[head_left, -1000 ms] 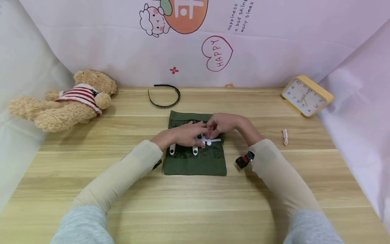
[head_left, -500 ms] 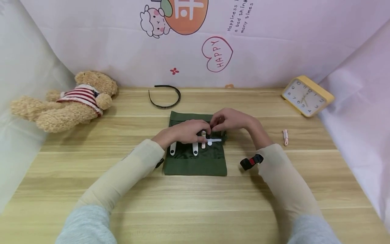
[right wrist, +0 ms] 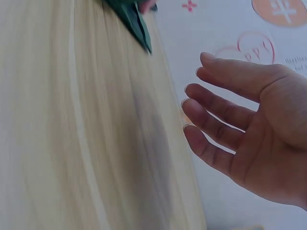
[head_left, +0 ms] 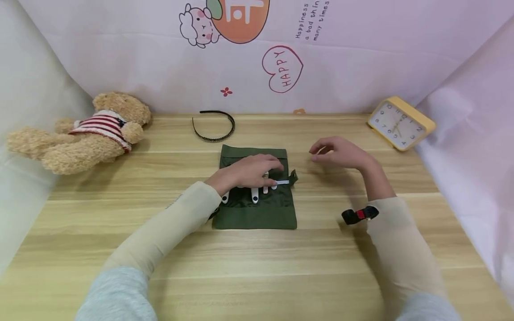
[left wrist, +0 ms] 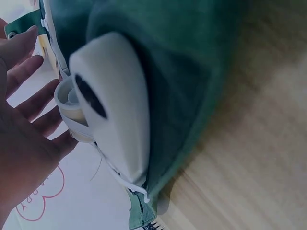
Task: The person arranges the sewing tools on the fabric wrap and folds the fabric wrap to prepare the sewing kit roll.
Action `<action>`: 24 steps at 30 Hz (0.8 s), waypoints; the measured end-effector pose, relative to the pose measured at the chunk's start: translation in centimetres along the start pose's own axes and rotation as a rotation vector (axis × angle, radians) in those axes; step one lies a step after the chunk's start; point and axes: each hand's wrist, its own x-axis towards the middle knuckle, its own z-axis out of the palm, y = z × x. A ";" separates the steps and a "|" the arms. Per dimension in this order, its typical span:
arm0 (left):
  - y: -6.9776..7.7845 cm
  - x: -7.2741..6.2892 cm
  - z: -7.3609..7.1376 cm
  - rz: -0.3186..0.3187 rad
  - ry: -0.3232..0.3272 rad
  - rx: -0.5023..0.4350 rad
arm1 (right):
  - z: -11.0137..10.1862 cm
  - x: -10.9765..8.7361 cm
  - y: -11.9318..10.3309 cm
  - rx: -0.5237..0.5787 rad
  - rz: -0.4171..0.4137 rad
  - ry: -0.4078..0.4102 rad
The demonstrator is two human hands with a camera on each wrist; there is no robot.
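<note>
A dark green cloth pouch (head_left: 257, 218) lies unfolded on the table. White handles with black ovals, one (head_left: 254, 196) in the middle and another (head_left: 225, 197) at the left, show on it beside a slim pale item (head_left: 265, 189). My left hand (head_left: 253, 171) is over the pouch, fingers loosely extended, partly hiding these things. The left wrist view shows a large white handle (left wrist: 115, 110) tucked behind a white elastic band (left wrist: 112, 167), with the fingers apart from it. My right hand (head_left: 341, 154) is off the table to the pouch's right, fingers relaxed and holding nothing.
At the left lies a teddy bear (head_left: 96, 133) in a striped shirt. A black headband (head_left: 214, 138) is behind the pouch. The yellow clock (head_left: 401, 122) stands at the back right. A snap tab (head_left: 293, 178) sticks out from the pouch's right edge.
My right hand has left the pouch and moved to the right. My left hand stays over the pouch, its fingers now more extended. The snap tab has come into clear sight.
</note>
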 end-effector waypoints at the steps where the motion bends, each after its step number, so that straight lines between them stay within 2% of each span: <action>1: 0.0 0.0 0.0 -0.004 -0.004 0.006 | -0.2 -0.3 0.4 -0.001 0.014 0.012; 13: -0.4 -0.8 -0.2 -0.006 -0.098 0.076 | -2.8 -5.5 4.8 0.042 0.162 0.145; 19: -0.5 -0.7 0.1 0.021 -0.116 0.075 | -3.5 -7.3 6.7 0.068 0.243 0.142; 24: -0.3 -0.5 0.2 0.022 -0.125 0.073 | -3.5 -8.3 7.7 0.079 0.273 0.153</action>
